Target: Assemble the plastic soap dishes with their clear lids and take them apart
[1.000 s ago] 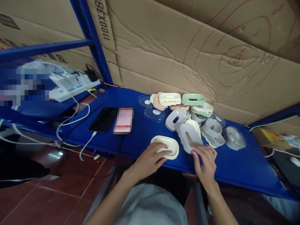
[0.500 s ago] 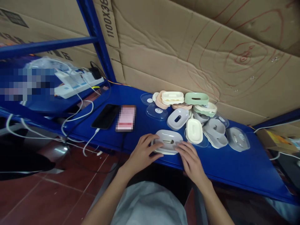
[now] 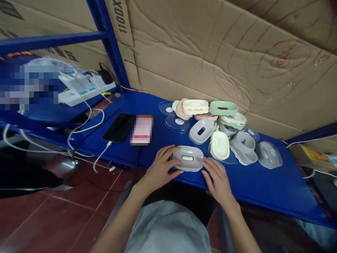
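A grey oval soap dish point(image 3: 181, 164) with a slot in its middle lies near the table's front edge. A white raised bar fills its slot, and a pale rim shows below it. At the dish's left end, my left hand point(image 3: 164, 165) curls its fingers over the rim, with the thumb at the front. The fingertips of my right hand point(image 3: 214, 172) grip the right end. Close behind are a lilac-grey soap dish point(image 3: 196, 137) with an open slot and a cream dish part point(image 3: 220, 144) on a clear lid.
Behind lie cream parts point(image 3: 195, 105), a green slotted dish point(image 3: 223, 108), grey parts point(image 3: 246, 142) and clear lids point(image 3: 177, 123). A lidded grey box point(image 3: 269, 154) lies at right. Left are a black phone point(image 3: 117, 128), a second phone point(image 3: 142, 130) and cables. Cardboard point(image 3: 179, 52) walls the back.
The white bar now sits centred in the grey dish's slot, where it was offset with a dark gap beside it. Both hands stay at the dish's ends. The view has shifted slightly.
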A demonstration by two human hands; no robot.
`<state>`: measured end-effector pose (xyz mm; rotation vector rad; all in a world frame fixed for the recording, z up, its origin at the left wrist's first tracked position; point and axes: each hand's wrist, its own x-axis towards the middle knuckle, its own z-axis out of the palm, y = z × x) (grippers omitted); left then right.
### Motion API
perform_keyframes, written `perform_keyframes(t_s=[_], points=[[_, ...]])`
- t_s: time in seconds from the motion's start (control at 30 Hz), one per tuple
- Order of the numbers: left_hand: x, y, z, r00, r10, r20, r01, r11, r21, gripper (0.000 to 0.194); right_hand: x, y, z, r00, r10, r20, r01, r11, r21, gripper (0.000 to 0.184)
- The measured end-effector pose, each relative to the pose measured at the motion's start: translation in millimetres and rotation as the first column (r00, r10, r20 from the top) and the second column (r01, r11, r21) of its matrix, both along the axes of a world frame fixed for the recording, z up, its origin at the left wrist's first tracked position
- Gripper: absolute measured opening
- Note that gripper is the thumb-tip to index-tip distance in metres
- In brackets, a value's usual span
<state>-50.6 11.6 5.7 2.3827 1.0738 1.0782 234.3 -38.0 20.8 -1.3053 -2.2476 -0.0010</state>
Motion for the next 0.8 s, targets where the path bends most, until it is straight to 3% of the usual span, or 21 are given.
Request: perform_keyframes(t_s=[0.07,0.13,0.23,0.3,0.47,0.57,0.67,0.73,0.8], points=[[0.4,0.5,-1.6,1.000,-0.023,0.021,0.024,0.999,-0.033,0.025,16.6,-4.0,-4.7,0.984,-0.179,-0.011,0.179,0.981,0.071,0.034],[0.7,0.9,-2.5,0.999,-0.034,0.038,0.036,0.997,-0.062,0.024,32.9,-6.0,-9.7,0.933,-0.361,-0.002,0.358,0.924,0.135,0.029],[1.0,0.9,-2.2,0.999,-0.030,0.040,0.033,0.996,-0.078,0.023,54.0,-3.2,-11.4,0.864,-0.501,0.043,0.490,0.858,0.151,0.032],[1.2,0.6,-1.5,0.999,-0.030,0.043,0.034,0.996,-0.081,0.023,64.9,2.0,-6.2,0.872,-0.490,0.017,0.485,0.867,0.114,0.033],[2.1,-0.1,-1.0,0.997,-0.051,0.058,0.056,0.996,-0.072,0.024,72.8,14.0,19.4,0.828,-0.494,-0.265,0.519,0.854,0.032,0.040],[2.8,-0.3,-1.3,0.997,-0.052,0.058,0.055,0.997,-0.057,0.022,67.1,10.3,24.1,0.894,-0.428,-0.136,0.430,0.903,-0.010,0.042],[3.3,-0.4,-1.2,0.996,-0.057,0.062,0.061,0.997,-0.053,0.022,65.9,-0.8,14.8,0.910,-0.412,0.043,0.412,0.911,-0.008,0.048],[3.7,-0.2,-1.2,0.997,-0.052,0.060,0.055,0.997,-0.052,0.022,69.9,-7.6,7.1,0.907,-0.414,0.070,0.415,0.910,0.006,0.045],[4.1,-0.1,-1.4,0.998,-0.044,0.052,0.047,0.997,-0.055,0.022,74.7,-11.5,3.6,0.922,-0.387,-0.009,0.386,0.922,-0.015,0.038]])
